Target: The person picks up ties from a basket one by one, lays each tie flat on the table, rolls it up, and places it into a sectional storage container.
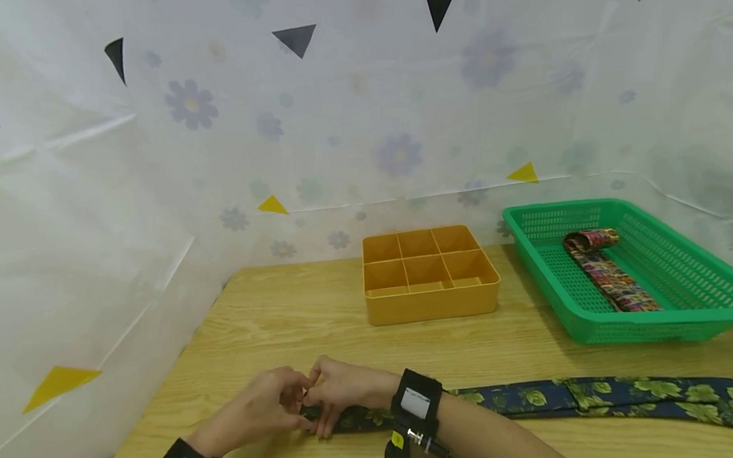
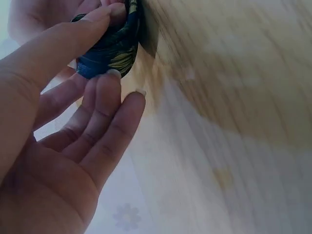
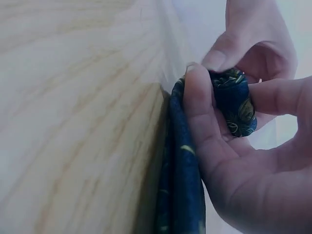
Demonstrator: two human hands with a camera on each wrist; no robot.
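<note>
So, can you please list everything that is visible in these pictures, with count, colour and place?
necktie: 1, dark blue with green leaves, flat along the near part of the table, its left end rolled up between both hands
rolled necktie: 1, multicoloured pattern, inside the green basket, partly unrolled
basket: 1, green plastic, back right of the table
divided box: 1, orange-yellow, six compartments, middle of the table
table: 1, light wood
backdrop sheet: 1, white with pale flowers, behind and to the left
wrist camera band: 1, black, on the right wrist
left hand: pinches the rolled end
right hand: pinches the rolled end
</note>
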